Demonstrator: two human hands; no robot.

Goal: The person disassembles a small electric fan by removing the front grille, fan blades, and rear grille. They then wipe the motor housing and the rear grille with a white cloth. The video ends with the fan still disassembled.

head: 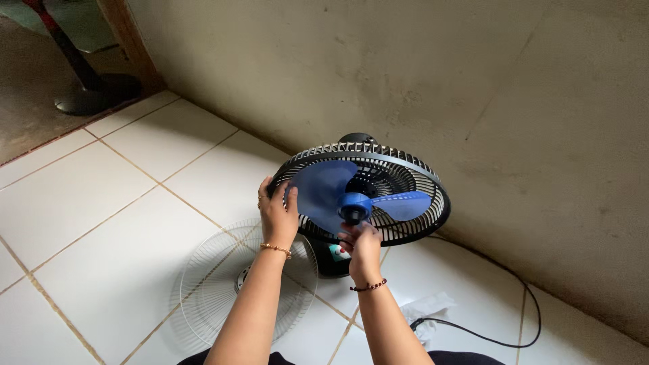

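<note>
Fan point(368, 196) on the tiled floor point(101, 203) by the wall: one, with three blue blades point(324, 192), face tipped up toward the person. One loose grille point(230, 284) lies flat beside it. Left hand point(279, 215) grips the rear cage rim; right hand point(362, 250) reaches up, fingers pinching under the blue hub point(354, 207).

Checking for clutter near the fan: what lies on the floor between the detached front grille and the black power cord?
In the head view, a crumpled white cloth lies on the tiles between the detached front grille and the black power cord.
</note>
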